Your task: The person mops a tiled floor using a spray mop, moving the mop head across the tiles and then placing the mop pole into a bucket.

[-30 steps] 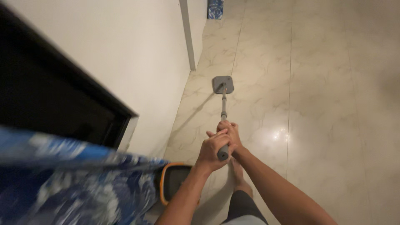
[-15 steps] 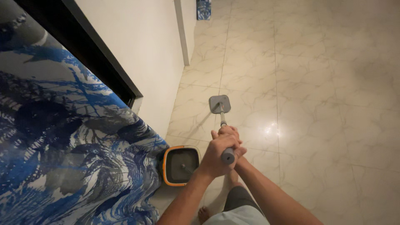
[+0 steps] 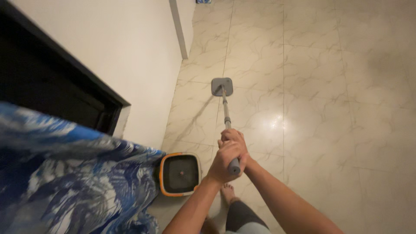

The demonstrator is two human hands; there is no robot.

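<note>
Mop pole [image 3: 225,112], ahead of the left hand [image 3: 225,161]: metal by its look, smooth, dull silver-grey sheen.
Grip end of the pole, inside the left hand and the right hand [image 3: 235,139]: grey, matt, foam or rubber; cannot tell which.
Mop head [image 3: 222,86], far ahead: grey, matt top, plastic-like.
Bucket [image 3: 179,174], just left of the hands: smooth plastic, orange rim, grey inside.
Floor [image 3: 320,99]: marble-veined cream tile, polished, glossy with a light glare.
Curtain [image 3: 69,182], far left: printed blue-and-white cloth, soft.
Wall [image 3: 121,56]: painted, matt, smooth.
</note>
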